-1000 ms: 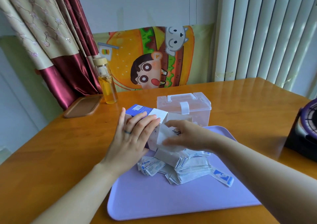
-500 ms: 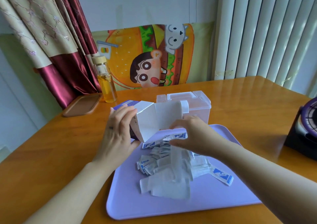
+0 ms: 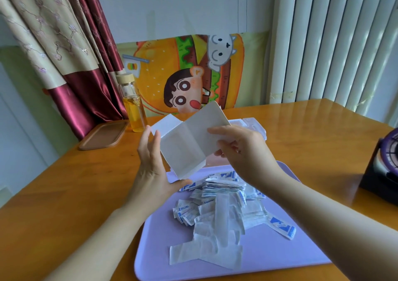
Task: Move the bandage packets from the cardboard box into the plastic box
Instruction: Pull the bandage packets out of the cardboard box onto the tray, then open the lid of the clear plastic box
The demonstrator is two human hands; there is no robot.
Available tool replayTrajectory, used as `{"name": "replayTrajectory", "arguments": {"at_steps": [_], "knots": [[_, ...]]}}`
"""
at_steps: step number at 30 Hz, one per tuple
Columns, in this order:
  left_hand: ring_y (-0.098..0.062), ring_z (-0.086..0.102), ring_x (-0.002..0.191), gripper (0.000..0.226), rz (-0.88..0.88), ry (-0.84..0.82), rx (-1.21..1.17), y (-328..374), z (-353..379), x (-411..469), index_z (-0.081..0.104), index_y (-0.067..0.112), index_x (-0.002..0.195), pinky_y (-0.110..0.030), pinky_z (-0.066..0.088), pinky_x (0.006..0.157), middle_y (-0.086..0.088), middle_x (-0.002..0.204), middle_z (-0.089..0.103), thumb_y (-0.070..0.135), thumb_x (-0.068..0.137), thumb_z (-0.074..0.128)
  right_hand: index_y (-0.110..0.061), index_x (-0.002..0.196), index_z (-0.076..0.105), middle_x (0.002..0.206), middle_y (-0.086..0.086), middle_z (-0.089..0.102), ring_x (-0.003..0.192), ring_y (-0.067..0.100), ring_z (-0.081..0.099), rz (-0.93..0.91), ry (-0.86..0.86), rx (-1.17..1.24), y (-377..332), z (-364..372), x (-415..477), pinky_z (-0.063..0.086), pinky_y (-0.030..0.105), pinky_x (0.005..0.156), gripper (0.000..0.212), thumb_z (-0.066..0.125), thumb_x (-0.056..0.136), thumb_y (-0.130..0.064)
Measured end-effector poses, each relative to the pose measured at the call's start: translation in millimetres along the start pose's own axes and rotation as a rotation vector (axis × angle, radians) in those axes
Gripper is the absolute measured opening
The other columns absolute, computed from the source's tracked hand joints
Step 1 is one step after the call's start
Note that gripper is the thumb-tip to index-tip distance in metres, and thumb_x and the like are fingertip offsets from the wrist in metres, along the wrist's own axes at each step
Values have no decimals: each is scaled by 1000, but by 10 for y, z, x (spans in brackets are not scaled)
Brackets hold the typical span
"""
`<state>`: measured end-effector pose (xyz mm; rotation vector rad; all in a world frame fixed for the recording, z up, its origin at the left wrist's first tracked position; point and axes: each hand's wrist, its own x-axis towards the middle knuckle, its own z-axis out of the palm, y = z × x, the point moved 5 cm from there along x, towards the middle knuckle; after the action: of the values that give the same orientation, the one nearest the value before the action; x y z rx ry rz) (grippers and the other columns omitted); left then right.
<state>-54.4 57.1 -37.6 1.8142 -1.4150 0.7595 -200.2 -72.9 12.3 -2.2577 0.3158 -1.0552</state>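
Holding cardboard box, left hand, right hand, bandage packets on tray

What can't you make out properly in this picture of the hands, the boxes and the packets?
All in the head view:
1. Plastic box: mostly hidden behind the cardboard box and the right hand; whether it holds anything cannot be seen.
2. Cardboard box: its outer faces are turned away, and the left hand covers one side.
3. Bandage packets: print too small to read.
4. Black and purple device: cut off by the right edge.
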Motion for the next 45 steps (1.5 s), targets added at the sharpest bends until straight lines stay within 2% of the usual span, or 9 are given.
{"name": "replayTrajectory", "arguments": {"at_steps": [3, 7, 11, 15, 23, 29, 34, 39, 45], "knots": [[0, -13, 141, 123, 0, 15, -30, 5, 17, 58, 2, 7, 145, -6, 15, 105, -28, 149, -4, 37, 57, 83, -11, 112, 67, 84, -10, 58, 61, 1, 62, 29, 17, 68, 36, 13, 116, 49, 10, 65, 34, 47, 91, 6], [8, -11, 136, 122, -3, -29, -30, -86, 78, 92, -2, 26, 145, -30, 34, 96, -12, 151, -6, 21, 61, 86, -16, 103, 67, 78, -11, 60, 60, -1, 60, 115, 44, 184, 119, 81, 262, 44, 5, 61, 29, 47, 93, 2], [-11, 17, 138, 113, -201, -20, -264, -278, 141, 139, 8, 44, 140, -32, 28, 103, -7, 149, 15, 18, 63, 86, -25, 94, 66, 71, -2, 66, 59, 3, 61, 182, 32, 243, 203, 234, 345, 50, 14, 65, 28, 48, 94, -3], [-29, 28, 126, 98, -240, 41, -13, -441, 104, 240, 24, 31, 138, -45, 35, 95, -4, 141, 26, 16, 61, 84, -33, 89, 63, 101, -9, 66, 76, 5, 67, 171, 19, 293, 272, 341, 430, 50, 13, 73, 31, 52, 92, -4], [-28, 20, 133, 86, -528, -473, 399, -1096, 333, 264, 7, 38, 149, -43, 30, 103, 7, 158, 6, 55, 82, 58, -30, 137, 43, 143, -3, 39, 135, 20, 29, 124, -265, -662, 858, 425, 476, 21, 39, 111, 48, 55, 90, -37], [-28, 16, 141, 70, -569, -720, 469, -1262, 487, 221, 12, 39, 149, -46, 20, 111, 0, 159, 10, 54, 90, 47, -37, 144, 28, 152, -2, 27, 144, 22, 11, 202, -303, -871, 1126, 334, 577, 4, 52, 115, 67, 55, 85, -54], [-28, 4, 145, 71, -577, -797, 435, -1306, 562, 46, 9, 37, 149, -55, 7, 114, 1, 159, 6, 51, 91, 47, -37, 144, 25, 151, -3, 28, 142, 23, 18, 246, -352, -906, 1235, 322, 595, 10, 59, 111, 77, 61, 79, -56], [-20, 6, 146, 63, -439, -553, 432, -1054, 492, 198, 22, 36, 147, -54, 2, 115, 5, 157, 14, 42, 91, 50, -32, 145, 24, 148, -1, 34, 133, 25, 34, 71, -362, -1014, 1252, 325, 602, 31, 41, 105, 70, 61, 87, -39], [-17, 14, 143, 54, -192, -483, 180, -434, 770, 539, 29, 34, 145, -45, 14, 117, 7, 154, 20, 34, 94, 48, -25, 140, 34, 129, 1, 53, 115, 27, 50, -78, -429, -1035, 1127, 402, 711, 47, 36, 91, 58, 59, 89, -30]]}}
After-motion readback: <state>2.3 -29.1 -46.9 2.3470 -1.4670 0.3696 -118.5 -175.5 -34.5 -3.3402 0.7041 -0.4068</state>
